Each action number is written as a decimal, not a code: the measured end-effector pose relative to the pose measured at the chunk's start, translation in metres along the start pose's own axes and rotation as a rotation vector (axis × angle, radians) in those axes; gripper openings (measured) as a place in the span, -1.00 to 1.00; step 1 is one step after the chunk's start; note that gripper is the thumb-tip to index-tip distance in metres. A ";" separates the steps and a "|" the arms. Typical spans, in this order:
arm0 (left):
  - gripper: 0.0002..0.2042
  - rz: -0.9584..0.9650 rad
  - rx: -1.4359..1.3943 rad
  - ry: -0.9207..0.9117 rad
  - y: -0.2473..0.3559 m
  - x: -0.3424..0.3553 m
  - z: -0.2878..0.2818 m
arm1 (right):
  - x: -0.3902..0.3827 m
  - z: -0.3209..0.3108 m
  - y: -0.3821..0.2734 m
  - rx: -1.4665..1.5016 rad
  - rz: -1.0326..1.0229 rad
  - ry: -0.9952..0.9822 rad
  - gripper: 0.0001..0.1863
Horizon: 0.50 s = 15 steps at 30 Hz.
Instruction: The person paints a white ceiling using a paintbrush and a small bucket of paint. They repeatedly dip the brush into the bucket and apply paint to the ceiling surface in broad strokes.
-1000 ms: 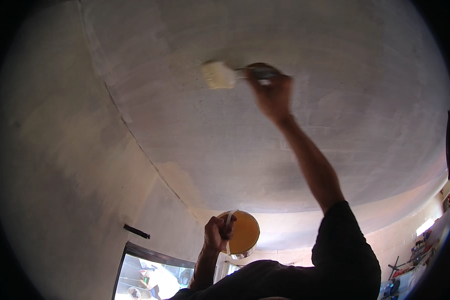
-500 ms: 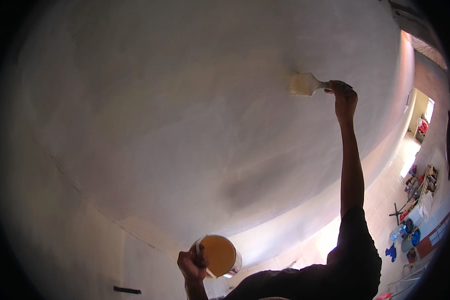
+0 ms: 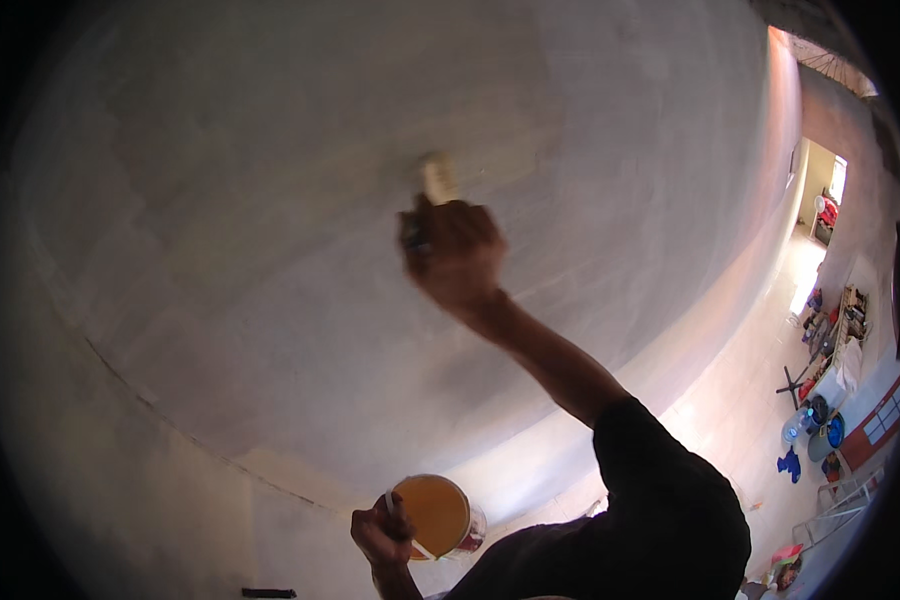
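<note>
Raised against the wide grey-white wall (image 3: 300, 300), my right hand (image 3: 458, 250) is closed round a flat paintbrush. Only the pale bristles of the paintbrush (image 3: 438, 180) show past my fingers, smeared by motion, and the hand hides the handle. The bristles appear to be at the wall's surface. Low in the view, my left hand (image 3: 380, 532) grips the white handle of a paint bucket (image 3: 478, 530). Yellow-orange paint or liquid (image 3: 433, 512) shows through the bucket's round mouth.
A dark crack line (image 3: 150, 405) crosses the wall at lower left, above a short black strip (image 3: 268, 593). Far right, on the floor below, are a cluttered shelf (image 3: 852, 310), blue containers (image 3: 835, 432), a blue cloth (image 3: 790, 465) and a ladder-like metal frame (image 3: 840, 505). A doorway (image 3: 818, 185) stands beyond.
My right hand has swept the paintbrush leftward across the wall, and the arm is now bent over toward the left. The bucket in my left hand has barely moved. The view has shifted slightly.
</note>
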<state>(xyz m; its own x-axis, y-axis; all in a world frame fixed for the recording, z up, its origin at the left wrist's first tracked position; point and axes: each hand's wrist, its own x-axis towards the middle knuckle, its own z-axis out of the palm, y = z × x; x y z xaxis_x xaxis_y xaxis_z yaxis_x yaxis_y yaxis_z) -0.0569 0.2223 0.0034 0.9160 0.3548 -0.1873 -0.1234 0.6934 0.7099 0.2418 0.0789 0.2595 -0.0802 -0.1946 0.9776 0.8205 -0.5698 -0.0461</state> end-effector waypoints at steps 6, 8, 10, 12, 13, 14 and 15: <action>-0.50 0.007 -0.022 0.022 -0.009 -0.013 0.018 | 0.007 0.024 -0.101 0.423 -0.033 -0.108 -0.82; -0.51 0.022 -0.006 0.037 -0.011 -0.014 0.029 | 0.010 0.036 -0.131 0.565 -0.051 -0.139 -0.83; -0.51 0.025 0.010 0.066 -0.013 -0.015 0.031 | 0.010 0.046 -0.159 0.736 -0.045 -0.200 -0.84; -0.51 0.017 0.022 0.106 -0.016 -0.013 0.032 | 0.004 0.061 -0.172 0.844 0.000 -0.231 -0.85; -0.51 0.019 0.016 0.141 -0.015 -0.015 0.038 | 0.008 0.067 -0.175 0.899 0.020 -0.250 -0.86; -0.51 0.017 0.013 0.171 -0.013 -0.015 0.045 | 0.013 0.072 -0.175 0.937 0.093 -0.301 -0.86; -0.51 0.019 0.038 0.169 -0.010 -0.015 0.051 | 0.012 0.078 -0.165 0.840 0.073 -0.290 -0.85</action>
<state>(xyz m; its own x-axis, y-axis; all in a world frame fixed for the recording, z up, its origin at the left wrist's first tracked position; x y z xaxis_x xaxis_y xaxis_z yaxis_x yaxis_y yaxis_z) -0.0496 0.1782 0.0340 0.8362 0.4702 -0.2822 -0.1231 0.6625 0.7389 0.1498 0.2323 0.2945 0.0409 0.0668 0.9969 0.9712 0.2319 -0.0554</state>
